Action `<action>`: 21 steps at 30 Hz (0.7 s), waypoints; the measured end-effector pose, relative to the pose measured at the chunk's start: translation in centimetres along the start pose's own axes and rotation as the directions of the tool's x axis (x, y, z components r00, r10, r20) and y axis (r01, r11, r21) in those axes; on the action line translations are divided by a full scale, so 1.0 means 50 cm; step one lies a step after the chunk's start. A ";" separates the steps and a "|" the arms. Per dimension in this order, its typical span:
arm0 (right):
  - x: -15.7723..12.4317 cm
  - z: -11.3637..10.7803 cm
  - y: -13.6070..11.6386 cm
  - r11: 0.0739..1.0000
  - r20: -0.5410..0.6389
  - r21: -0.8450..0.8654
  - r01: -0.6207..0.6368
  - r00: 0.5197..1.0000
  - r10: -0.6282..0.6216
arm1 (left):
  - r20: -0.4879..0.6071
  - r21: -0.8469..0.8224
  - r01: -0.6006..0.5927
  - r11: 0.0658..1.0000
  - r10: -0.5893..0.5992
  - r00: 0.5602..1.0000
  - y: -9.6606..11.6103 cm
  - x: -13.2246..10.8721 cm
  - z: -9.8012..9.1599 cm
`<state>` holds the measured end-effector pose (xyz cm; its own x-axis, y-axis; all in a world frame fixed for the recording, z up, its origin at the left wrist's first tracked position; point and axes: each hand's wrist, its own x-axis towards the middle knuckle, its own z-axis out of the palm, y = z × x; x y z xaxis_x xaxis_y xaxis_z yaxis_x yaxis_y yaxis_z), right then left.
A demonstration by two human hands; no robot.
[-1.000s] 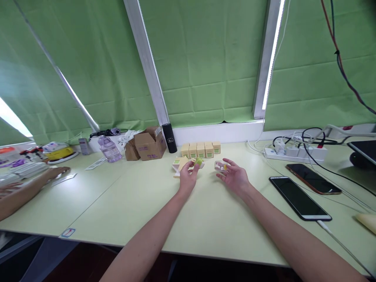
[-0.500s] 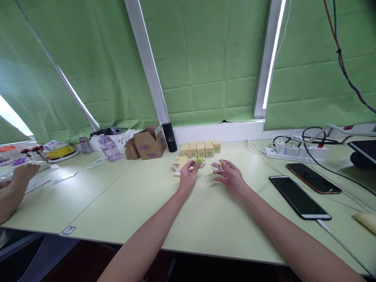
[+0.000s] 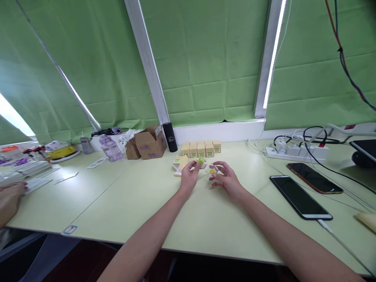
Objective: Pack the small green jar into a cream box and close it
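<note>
Between the thumb and fingers of my left hand point(image 3: 189, 175) is a small green-and-white item point(image 3: 201, 161), too small to name exactly. My right hand point(image 3: 226, 178) pinches a small clear plastic piece with a yellow part point(image 3: 212, 171), held close to the green-and-white item. Whether the two touch I cannot tell. Behind my left fingers an opened small cardboard box point(image 3: 178, 163) with a green label lies on the table, partly covered by the hand. Just beyond my hands, several small tan boxes point(image 3: 201, 149) with green labels stand in a row.
A brown carton point(image 3: 151, 145), a black cylinder point(image 3: 169, 137) and a purple-tinted bottle point(image 3: 110, 148) stand at the back left. Right of my arm lie two phones point(image 3: 299, 197) and cables by a power strip point(image 3: 296, 152). A co-worker's hand point(image 3: 11, 196) is at far left.
My right hand has moved left and slightly down, bringing the clear piece nearer my left hand. It has turned so the yellow part shows. The co-worker's hand has moved lower left.
</note>
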<state>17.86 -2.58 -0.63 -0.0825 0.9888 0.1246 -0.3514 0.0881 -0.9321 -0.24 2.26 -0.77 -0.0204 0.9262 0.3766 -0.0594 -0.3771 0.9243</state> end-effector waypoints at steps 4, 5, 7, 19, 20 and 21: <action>-0.002 0.005 0.005 0.997 0.039 -0.069 0.018 0.999 -0.016 | 0.016 -0.002 0.010 1.000 -0.010 1.000 0.000 -0.001 0.000; -0.002 0.005 0.006 0.997 0.041 -0.076 0.019 0.999 -0.016 | 0.016 -0.001 0.014 1.000 -0.014 1.000 0.000 -0.001 0.000; -0.002 0.006 0.010 0.997 0.039 -0.075 0.016 0.999 -0.013 | 0.020 0.003 0.018 1.000 -0.018 1.000 -0.001 -0.001 0.000; -0.003 0.003 0.012 1.000 0.064 0.002 -0.002 0.998 0.002 | 0.092 0.051 -0.002 0.999 -0.003 0.996 -0.005 -0.002 -0.002; -0.003 0.004 0.011 1.000 0.064 0.004 -0.001 0.998 0.001 | 0.093 0.058 -0.001 0.998 -0.005 0.996 -0.005 -0.003 -0.001; -0.004 0.004 0.010 1.000 0.066 0.006 0.000 0.998 -0.001 | 0.093 0.065 0.000 0.998 -0.007 0.996 -0.005 -0.004 -0.001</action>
<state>17.50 -2.76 -1.04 -0.1433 0.9787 0.1472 -0.3567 0.0876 -0.9301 -0.27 2.16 -1.09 0.0733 0.9242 0.3748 0.0051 -0.3761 0.9265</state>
